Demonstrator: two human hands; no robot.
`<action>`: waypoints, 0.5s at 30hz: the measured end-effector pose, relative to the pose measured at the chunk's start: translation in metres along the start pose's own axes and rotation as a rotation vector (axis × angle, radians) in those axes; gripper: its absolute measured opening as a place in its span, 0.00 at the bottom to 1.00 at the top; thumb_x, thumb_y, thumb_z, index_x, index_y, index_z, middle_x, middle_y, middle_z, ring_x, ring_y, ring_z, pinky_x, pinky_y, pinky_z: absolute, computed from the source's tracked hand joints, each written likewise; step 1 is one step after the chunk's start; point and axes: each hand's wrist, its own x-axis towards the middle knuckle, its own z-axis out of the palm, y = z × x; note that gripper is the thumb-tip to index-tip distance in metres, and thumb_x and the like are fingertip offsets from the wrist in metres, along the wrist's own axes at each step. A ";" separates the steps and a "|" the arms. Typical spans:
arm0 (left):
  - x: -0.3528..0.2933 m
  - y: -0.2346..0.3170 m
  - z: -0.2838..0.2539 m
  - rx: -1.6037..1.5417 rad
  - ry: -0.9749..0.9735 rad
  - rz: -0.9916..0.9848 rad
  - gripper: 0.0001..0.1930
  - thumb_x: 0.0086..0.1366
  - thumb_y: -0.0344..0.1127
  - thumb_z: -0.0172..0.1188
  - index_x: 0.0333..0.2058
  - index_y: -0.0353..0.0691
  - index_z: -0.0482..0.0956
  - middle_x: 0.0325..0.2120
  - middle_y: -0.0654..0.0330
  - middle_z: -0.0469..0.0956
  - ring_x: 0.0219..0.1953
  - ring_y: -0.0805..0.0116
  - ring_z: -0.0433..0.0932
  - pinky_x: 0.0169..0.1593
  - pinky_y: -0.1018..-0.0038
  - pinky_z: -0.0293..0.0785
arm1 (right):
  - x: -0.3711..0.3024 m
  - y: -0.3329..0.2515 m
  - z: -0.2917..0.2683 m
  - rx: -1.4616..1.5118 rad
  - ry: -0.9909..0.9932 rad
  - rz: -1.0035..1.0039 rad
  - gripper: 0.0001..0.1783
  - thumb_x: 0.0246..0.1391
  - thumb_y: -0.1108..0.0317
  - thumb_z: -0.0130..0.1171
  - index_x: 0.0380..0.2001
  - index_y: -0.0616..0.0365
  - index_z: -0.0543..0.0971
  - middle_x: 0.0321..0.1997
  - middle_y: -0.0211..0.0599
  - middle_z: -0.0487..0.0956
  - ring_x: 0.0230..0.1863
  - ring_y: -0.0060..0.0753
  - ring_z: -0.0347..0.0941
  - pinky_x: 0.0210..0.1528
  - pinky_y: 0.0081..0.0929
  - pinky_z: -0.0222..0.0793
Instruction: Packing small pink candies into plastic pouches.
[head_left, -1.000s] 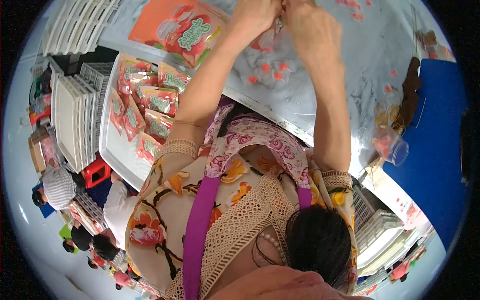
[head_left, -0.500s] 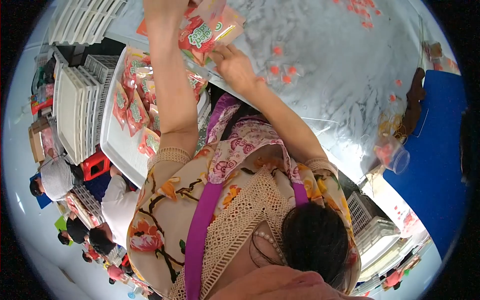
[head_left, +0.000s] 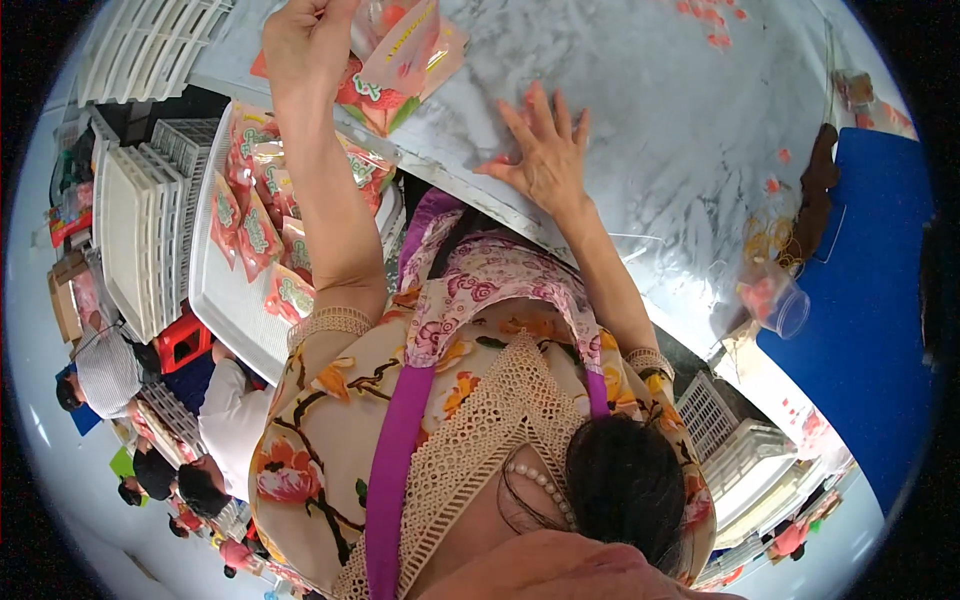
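Right hand [head_left: 547, 165], fingers splayed over red sweets [head_left: 529, 98] by the table's [head_left: 650, 130] near edge, best gathered gently; left hand [head_left: 310, 45], finger closure unclear, at a part-clear pouch [head_left: 405, 55].

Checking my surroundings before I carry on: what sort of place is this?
Probably a packing workshop: a white tray holds many matching red pouches, white plastic crates stand stacked nearby, and other people are visible in the background.

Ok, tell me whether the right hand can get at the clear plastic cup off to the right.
Probably yes: the right hand is spread open over the tabletop, and nothing tall appears to stand between it and the clear plastic cup.
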 end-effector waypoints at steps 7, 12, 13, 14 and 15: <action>-0.005 0.004 0.008 -0.103 0.103 -0.093 0.10 0.63 0.30 0.59 0.40 0.31 0.81 0.32 0.62 0.79 0.32 0.79 0.72 0.37 0.79 0.67 | -0.001 0.017 0.007 0.100 -0.019 -0.002 0.21 0.42 0.55 0.66 0.42 0.46 0.78 0.52 0.33 0.73 0.52 0.46 0.68 0.51 0.47 0.65; -0.017 0.022 0.018 0.052 -0.127 -0.240 0.11 0.63 0.29 0.56 0.42 0.31 0.80 0.35 0.59 0.81 0.34 0.75 0.76 0.40 0.78 0.72 | 0.003 0.051 0.014 0.140 0.123 0.039 0.12 0.44 0.69 0.64 0.36 0.48 0.79 0.39 0.32 0.78 0.37 0.45 0.74 0.35 0.36 0.72; -0.020 0.018 0.021 0.054 -0.122 -0.236 0.11 0.63 0.29 0.56 0.42 0.31 0.80 0.35 0.59 0.81 0.34 0.75 0.76 0.40 0.78 0.72 | 0.004 0.058 0.013 0.177 0.161 0.084 0.11 0.45 0.70 0.63 0.36 0.50 0.79 0.35 0.32 0.78 0.33 0.42 0.74 0.33 0.33 0.72; -0.020 0.013 0.028 0.019 -0.146 -0.150 0.11 0.62 0.31 0.57 0.42 0.35 0.81 0.32 0.60 0.80 0.33 0.73 0.76 0.39 0.77 0.71 | 0.008 0.063 0.009 0.208 0.200 0.130 0.10 0.47 0.70 0.63 0.36 0.52 0.78 0.31 0.32 0.78 0.29 0.39 0.75 0.30 0.30 0.72; -0.020 0.009 0.034 -0.017 -0.170 -0.063 0.11 0.62 0.33 0.58 0.41 0.38 0.82 0.30 0.60 0.78 0.32 0.71 0.76 0.39 0.76 0.70 | 0.011 0.068 0.005 0.204 0.206 0.126 0.10 0.47 0.70 0.63 0.36 0.52 0.78 0.31 0.32 0.78 0.29 0.39 0.75 0.30 0.30 0.72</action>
